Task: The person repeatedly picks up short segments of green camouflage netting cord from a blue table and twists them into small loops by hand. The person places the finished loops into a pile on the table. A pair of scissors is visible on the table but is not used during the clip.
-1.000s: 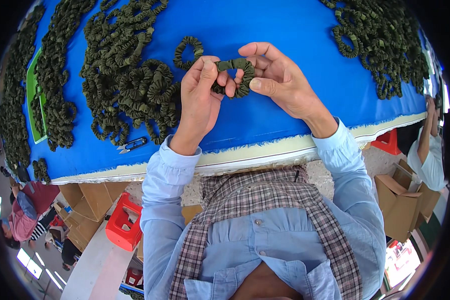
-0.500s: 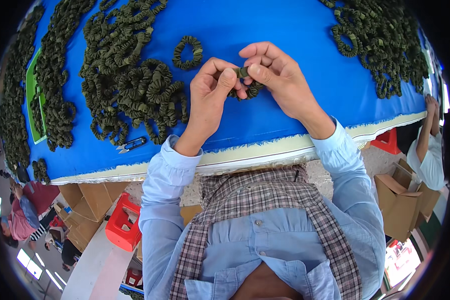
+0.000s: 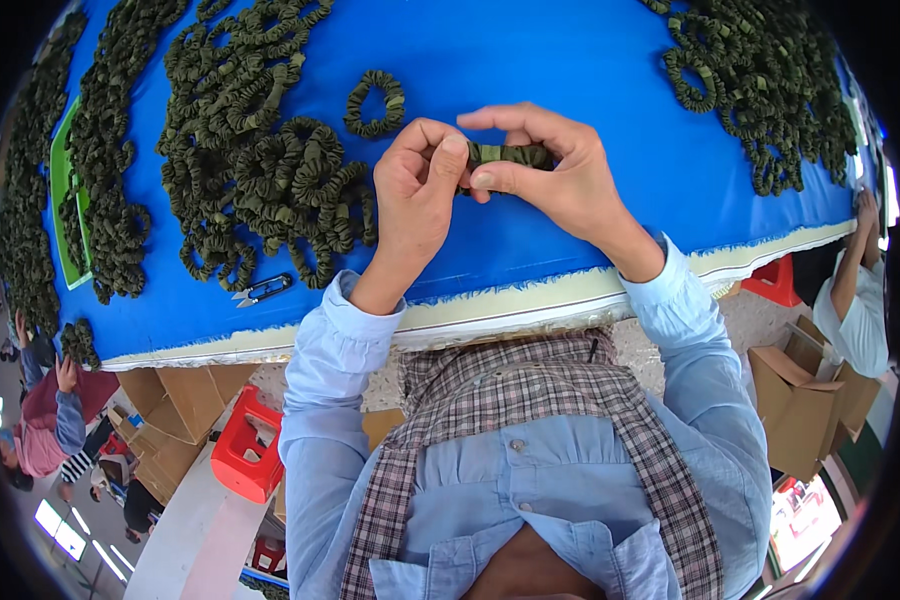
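Over the blue table, a dark green scrunchie [image 3: 515,155] is stretched sideways between my hands, its flat seam patch facing up. Thumb and fingers of my left hand [image 3: 412,195] pinch its left end. My right hand [image 3: 575,175] curves round the other side, thumb below and index finger extended above it; part of the band is hidden behind the fingers. A single finished-looking scrunchie ring [image 3: 375,104] lies just beyond my left hand. Left of it spreads a heap of the same scrunchies [image 3: 310,180].
Thread snips [image 3: 263,290] lie near the table's [image 3: 470,260] front edge. More scrunchies [image 3: 770,90] are piled at right. A green tray [image 3: 67,200] sits among piles at left. Red stools [image 3: 247,445] and cardboard boxes [image 3: 795,410] stand below. Other people work at both sides.
My right hand has shifted slightly down and nearer, its thumb moving below the band, and more of the scrunchie now shows. At far left, another person's hand has reached the table edge.
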Demonstrator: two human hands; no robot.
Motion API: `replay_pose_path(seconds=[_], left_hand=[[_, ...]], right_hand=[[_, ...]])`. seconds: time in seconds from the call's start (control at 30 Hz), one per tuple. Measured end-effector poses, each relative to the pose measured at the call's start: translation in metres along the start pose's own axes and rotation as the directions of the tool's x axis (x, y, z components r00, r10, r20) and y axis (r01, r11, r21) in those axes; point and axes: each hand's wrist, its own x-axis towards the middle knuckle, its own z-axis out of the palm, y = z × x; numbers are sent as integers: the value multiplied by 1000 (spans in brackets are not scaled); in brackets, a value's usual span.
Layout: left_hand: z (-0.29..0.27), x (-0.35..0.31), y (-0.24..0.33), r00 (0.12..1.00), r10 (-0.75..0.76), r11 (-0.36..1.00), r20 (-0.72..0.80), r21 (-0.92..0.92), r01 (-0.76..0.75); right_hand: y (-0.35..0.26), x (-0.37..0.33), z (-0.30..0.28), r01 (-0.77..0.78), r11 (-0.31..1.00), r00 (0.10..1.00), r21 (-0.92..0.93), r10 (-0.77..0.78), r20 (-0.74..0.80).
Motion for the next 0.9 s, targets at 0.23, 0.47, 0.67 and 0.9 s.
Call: replay_pose_path(seconds=[0.23, 0.47, 0.67, 0.9], left_hand=[[-2, 0, -5, 999, 27, 994, 33, -105, -23], [-5, 4, 3, 997, 20, 936, 74, -353, 7], [-3, 4, 2, 997, 13, 950, 79, -313, 13], [-2, 2, 0, 992, 60, 994, 107, 87, -70]], right_hand=[[3, -1, 0, 148, 989, 984, -9, -148, -97], [3, -1, -9, 88, 996, 992, -8, -89, -92], [1, 0, -7, 196, 967, 973, -161, -212, -88], [5, -2, -6, 288, 889, 945, -356, -324, -46]])
